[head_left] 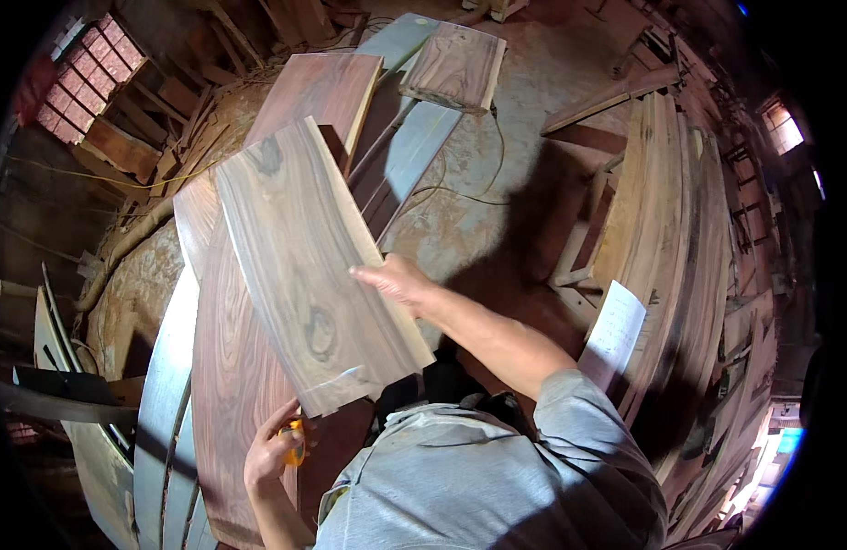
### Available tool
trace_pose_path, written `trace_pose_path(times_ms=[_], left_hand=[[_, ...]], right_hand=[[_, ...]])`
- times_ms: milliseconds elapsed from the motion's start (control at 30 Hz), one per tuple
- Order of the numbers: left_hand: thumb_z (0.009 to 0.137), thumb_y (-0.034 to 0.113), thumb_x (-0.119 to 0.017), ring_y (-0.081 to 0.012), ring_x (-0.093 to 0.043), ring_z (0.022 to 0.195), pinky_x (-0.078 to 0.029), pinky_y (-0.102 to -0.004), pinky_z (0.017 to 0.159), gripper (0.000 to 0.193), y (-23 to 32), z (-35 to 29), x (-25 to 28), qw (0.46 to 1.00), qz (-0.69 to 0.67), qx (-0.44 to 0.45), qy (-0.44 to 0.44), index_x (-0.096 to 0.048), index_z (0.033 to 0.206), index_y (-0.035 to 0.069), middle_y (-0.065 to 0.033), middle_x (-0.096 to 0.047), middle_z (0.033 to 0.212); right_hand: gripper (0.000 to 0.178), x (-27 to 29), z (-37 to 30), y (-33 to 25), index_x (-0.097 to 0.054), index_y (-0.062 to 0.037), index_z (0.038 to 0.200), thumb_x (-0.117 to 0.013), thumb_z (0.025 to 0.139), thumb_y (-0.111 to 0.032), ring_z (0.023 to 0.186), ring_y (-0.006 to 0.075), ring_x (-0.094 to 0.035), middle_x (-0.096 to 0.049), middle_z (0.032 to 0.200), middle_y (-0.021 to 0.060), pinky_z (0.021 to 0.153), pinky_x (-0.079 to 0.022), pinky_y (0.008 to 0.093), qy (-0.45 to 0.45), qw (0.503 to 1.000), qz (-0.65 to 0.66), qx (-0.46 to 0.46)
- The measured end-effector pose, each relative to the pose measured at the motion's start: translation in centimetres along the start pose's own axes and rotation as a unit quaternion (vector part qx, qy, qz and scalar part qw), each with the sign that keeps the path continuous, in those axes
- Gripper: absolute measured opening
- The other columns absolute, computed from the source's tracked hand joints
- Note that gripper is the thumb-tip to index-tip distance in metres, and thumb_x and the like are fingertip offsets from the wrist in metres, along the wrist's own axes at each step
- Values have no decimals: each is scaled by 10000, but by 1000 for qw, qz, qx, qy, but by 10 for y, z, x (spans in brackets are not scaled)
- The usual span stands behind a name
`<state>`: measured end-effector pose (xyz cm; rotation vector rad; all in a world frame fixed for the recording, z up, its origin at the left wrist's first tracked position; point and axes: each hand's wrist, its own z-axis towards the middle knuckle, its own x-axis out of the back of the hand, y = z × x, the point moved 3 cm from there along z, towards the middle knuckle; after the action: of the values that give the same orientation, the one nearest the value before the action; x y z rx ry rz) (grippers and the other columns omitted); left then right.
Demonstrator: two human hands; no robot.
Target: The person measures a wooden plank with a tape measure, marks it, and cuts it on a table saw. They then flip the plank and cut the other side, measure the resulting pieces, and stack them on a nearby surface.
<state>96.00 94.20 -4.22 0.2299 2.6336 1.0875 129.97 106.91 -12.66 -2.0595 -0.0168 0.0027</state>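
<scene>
A wide wooden board (290,220) with brown grain and a dark knot lies tilted across the middle, its near end close to my body. My right hand (396,278) grips its right edge, thumb on the top face and fingers hidden underneath. Beside the board's near left corner, my left hand (272,449) is closed round a small yellow-orange tape measure (298,442), with a finger close to the corner. Under the board, longer reddish-brown planks (231,403) rest on a grey metal machine table (164,394).
Farther off lie another reddish board (318,87) and a short thick wood piece (453,66). To the right stands a stack of long planks (657,238) with a written paper sheet (614,335) on it. A cable (501,151) runs over the dusty floor.
</scene>
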Motion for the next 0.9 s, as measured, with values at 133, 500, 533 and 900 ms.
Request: trace_pose_path(times_ms=[133,500,533,900], left_hand=[[781,141,-649,-211,-654,845,-533,-324,700,750,23,19,-25,999,34,-18,-39,-439,1478,-43,-127,-656,1068],[799,101,-635,-179,-650,795,-532,-306,710,765,14,93,-114,996,66,8,-60,-401,1524,25,-91,-644,1021],[800,94,-634,-178,-650,803,-531,-306,718,768,14,98,-126,995,88,10,-52,-396,1528,28,-92,-643,1022],[783,158,-677,-226,-553,1206,-453,-341,1012,914,66,181,-269,939,258,-8,-227,-250,1569,-28,-234,-345,1573]], right_hand=[[497,36,-25,-3,-713,122,990,-738,883,-362,832,187,-673,-713,914,153,714,-530,349,6,999,30,-13],[435,128,-76,36,-653,109,844,-722,873,-320,719,132,-552,-608,748,56,631,-481,360,76,994,24,75],[434,139,-84,32,-646,100,820,-727,866,-324,708,136,-547,-601,734,52,621,-477,364,96,993,7,71],[363,278,-185,24,-668,18,1180,-645,945,-258,963,123,-596,-672,1052,34,869,-465,281,332,927,167,47]])
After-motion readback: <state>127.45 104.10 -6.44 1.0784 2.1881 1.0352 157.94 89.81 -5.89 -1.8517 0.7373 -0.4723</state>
